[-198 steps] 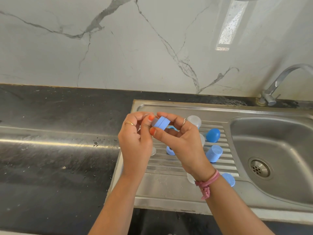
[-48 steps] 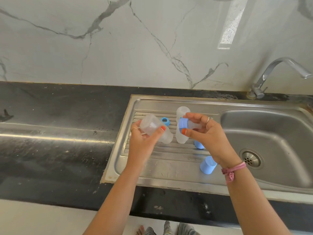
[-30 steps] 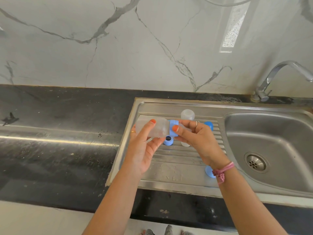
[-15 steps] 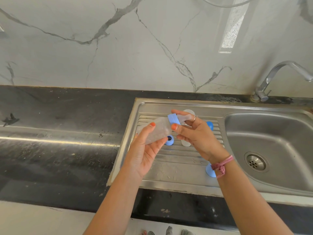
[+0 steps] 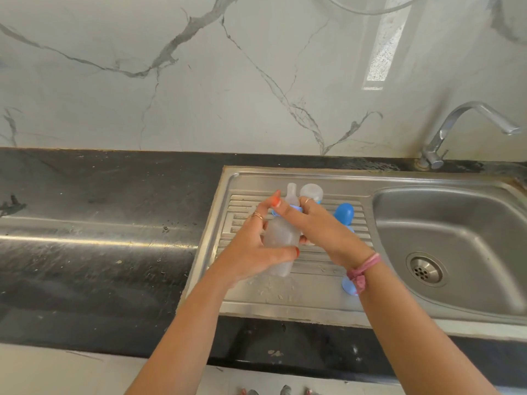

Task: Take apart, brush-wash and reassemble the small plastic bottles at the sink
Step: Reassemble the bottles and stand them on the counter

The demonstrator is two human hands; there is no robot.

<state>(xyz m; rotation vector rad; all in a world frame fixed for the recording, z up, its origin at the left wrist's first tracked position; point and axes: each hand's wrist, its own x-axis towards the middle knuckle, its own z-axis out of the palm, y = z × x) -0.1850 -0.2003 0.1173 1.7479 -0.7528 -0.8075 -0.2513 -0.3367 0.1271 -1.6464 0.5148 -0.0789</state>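
Centre frame: my left hand [image 5: 251, 252] grips the bottle [image 5: 281, 240] body, long axis upright, right hand [image 5: 319, 226] fingers pinching the blue collar [image 5: 295, 208] on top.

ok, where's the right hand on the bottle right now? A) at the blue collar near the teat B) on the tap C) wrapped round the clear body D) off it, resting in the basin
A: the right hand pinches the blue collar under the teat, while the left hand holds the clear bottle body.

White grey-veined marble wall [image 5: 199, 95] behind a black stone counter [image 5: 99, 223], bright light streak [image 5: 382, 52] on the wall.
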